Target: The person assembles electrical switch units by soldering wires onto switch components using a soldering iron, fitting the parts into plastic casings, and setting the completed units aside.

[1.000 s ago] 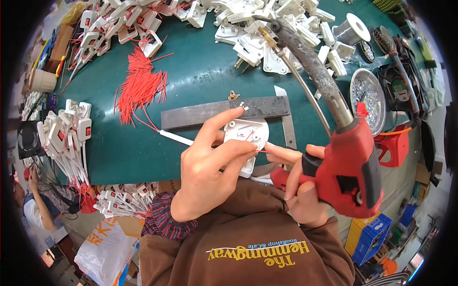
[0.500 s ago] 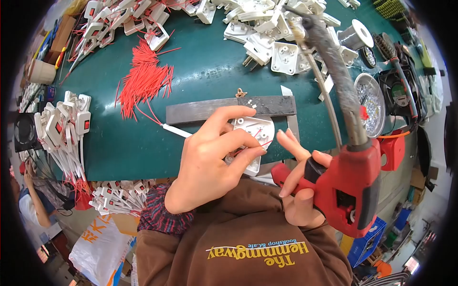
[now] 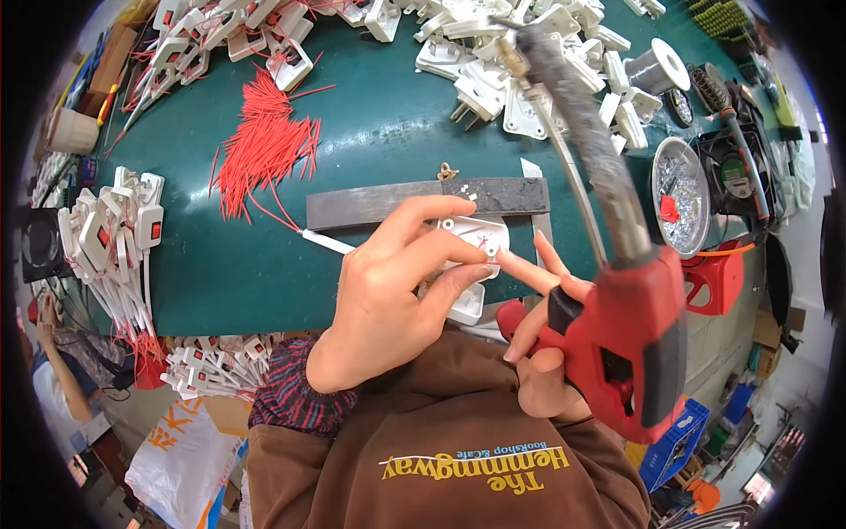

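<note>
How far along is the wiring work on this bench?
Seemingly done: the bundled white switches with cables attached. In hand: a red wire at one open case, pinched by the left hand; the right hand holds the soldering gun. Probably left: the loose plug pieces.

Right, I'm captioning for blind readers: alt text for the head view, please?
Left hand pinches a red wire over an open white housing; the right hand holds a red-handled soldering tool. Beyond, on a green table, lie a dark bar, loose red wires and white plastic parts.
</note>
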Demonstrator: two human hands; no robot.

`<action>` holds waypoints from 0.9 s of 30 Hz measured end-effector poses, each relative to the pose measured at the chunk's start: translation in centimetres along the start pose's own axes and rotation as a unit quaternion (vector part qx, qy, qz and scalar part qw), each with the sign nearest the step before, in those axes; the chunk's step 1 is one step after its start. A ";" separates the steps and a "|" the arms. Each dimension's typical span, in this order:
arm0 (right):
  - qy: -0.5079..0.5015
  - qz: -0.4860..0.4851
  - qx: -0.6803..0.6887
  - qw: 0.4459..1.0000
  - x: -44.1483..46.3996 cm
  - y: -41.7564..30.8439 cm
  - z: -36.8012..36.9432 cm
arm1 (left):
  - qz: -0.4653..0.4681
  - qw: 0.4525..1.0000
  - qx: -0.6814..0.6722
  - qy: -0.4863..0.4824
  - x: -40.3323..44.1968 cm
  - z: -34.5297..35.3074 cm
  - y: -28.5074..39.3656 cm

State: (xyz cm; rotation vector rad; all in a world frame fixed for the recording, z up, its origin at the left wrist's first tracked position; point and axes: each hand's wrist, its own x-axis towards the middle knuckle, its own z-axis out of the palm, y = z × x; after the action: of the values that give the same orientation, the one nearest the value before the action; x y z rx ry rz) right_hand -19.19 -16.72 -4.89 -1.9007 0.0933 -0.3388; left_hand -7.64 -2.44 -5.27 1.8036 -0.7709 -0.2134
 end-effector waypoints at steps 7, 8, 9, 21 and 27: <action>-0.044 0.012 -0.013 0.999 -0.2 -0.1 -0.5 | -0.030 0.998 -0.043 0.015 0.0 -0.3 0.0; -0.085 -0.041 -0.087 0.992 -0.1 0.1 -0.9 | -0.050 0.997 -0.050 0.014 0.0 -0.4 0.0; -0.085 -0.041 -0.088 0.992 -0.3 0.5 -0.5 | -0.070 0.996 -0.057 0.013 0.0 -0.4 0.1; -0.001 0.099 0.113 0.989 -1.6 0.2 1.6 | -0.096 0.994 -0.040 -0.020 0.6 -0.3 0.4; 0.106 -0.038 0.269 0.957 -2.9 1.9 0.6 | -0.071 0.997 -0.032 0.017 0.2 0.3 0.0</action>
State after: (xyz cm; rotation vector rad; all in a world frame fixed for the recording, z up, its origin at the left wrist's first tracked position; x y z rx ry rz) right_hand -21.63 -16.17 -7.39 -1.3271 0.0626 -0.5582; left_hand -7.64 -2.81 -5.35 1.7983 -0.6052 -0.2966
